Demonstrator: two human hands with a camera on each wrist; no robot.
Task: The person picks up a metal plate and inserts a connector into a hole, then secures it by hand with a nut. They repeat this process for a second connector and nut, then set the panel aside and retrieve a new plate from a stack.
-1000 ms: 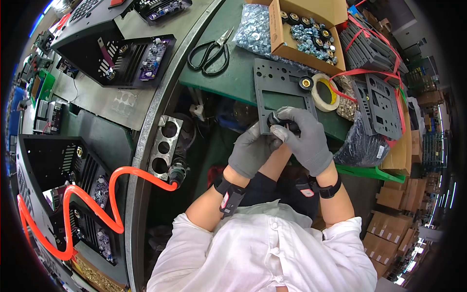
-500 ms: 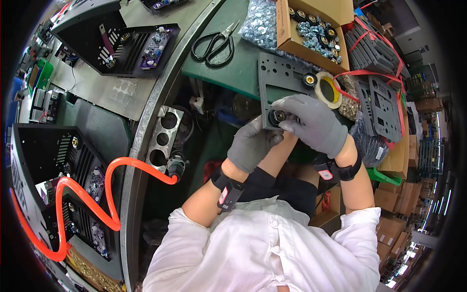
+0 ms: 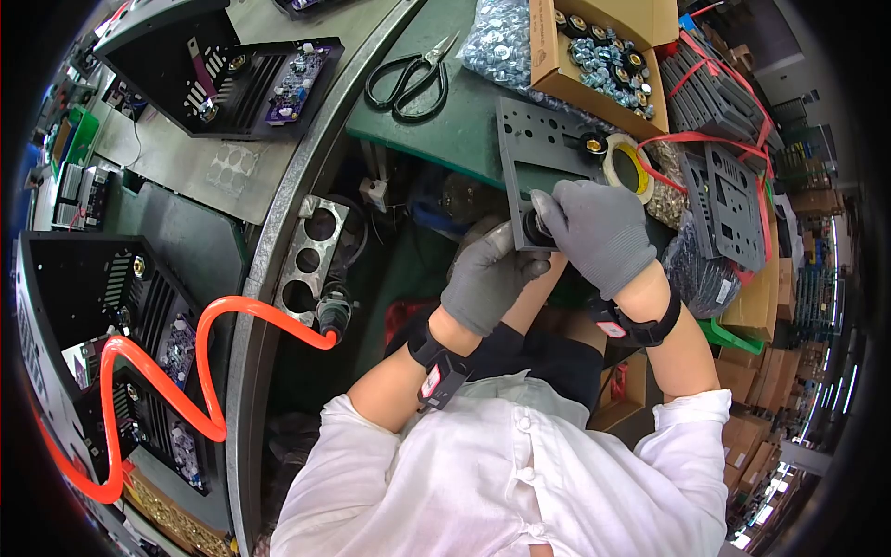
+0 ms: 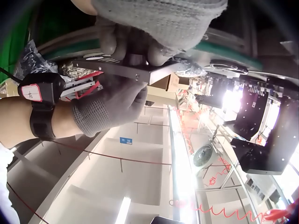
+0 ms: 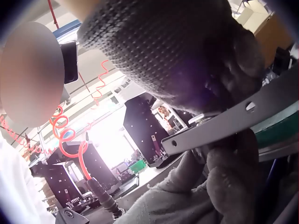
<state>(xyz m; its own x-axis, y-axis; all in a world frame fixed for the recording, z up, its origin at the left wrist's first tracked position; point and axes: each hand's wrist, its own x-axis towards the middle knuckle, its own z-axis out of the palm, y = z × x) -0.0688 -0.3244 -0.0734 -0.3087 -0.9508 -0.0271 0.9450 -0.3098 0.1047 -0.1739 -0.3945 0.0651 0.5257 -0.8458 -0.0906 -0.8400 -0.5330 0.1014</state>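
A grey perforated metal panel (image 3: 548,125) slants above the green table's near edge. My left hand (image 3: 484,281), gloved in grey, grips its near corner from below. In the left wrist view, a shadowed dark piece (image 4: 135,59) shows between the left fingers under the panel; I cannot tell what it is. Above that corner, my gloved right hand (image 3: 603,232) curls over a black round foot (image 3: 535,227) and hides most of it. Another black foot with a brass centre (image 3: 594,145) sits at the panel's far right corner.
Black-handled shears (image 3: 408,84) lie on the green table (image 3: 469,139). Behind the panel are a bag of bolts (image 3: 506,46), an open carton (image 3: 594,97) of bolts and feet, and a tape roll (image 3: 626,167). An orange coiled hose (image 3: 209,371) loops at left.
The right hand first shifts right, baring the black foot, then closes back over it with a raised wrist. The panel's near corner tilts slightly. The left hand stays at that corner.
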